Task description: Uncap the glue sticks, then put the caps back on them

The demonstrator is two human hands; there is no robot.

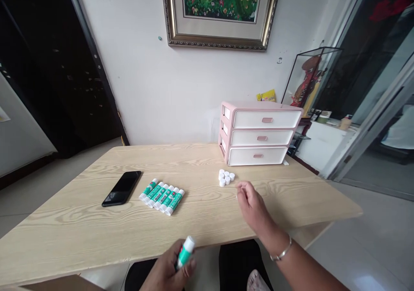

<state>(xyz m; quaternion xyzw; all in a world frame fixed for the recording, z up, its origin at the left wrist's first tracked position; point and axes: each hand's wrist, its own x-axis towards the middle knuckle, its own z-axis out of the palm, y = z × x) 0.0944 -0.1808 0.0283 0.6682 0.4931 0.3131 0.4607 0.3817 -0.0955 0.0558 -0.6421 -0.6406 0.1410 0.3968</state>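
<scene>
My left hand [171, 267] is closed around a green and white glue stick [185, 254], held tilted just in front of the table's near edge with its white end up. Over the table, my right hand [250, 200] has its fingers curled together to the right of a small cluster of white caps [227, 176]. A tiny bit of white shows at its fingertips, but what they hold, if anything, is too small to make out. Several more glue sticks [161, 196] lie side by side in a slanted row left of the middle.
A black phone [122, 188] lies left of the glue sticks on the wooden table [200, 226]. At the back right stands a pink and white drawer unit [261, 133], with a yellow packet [267, 95] behind its top. The wall rises behind the table.
</scene>
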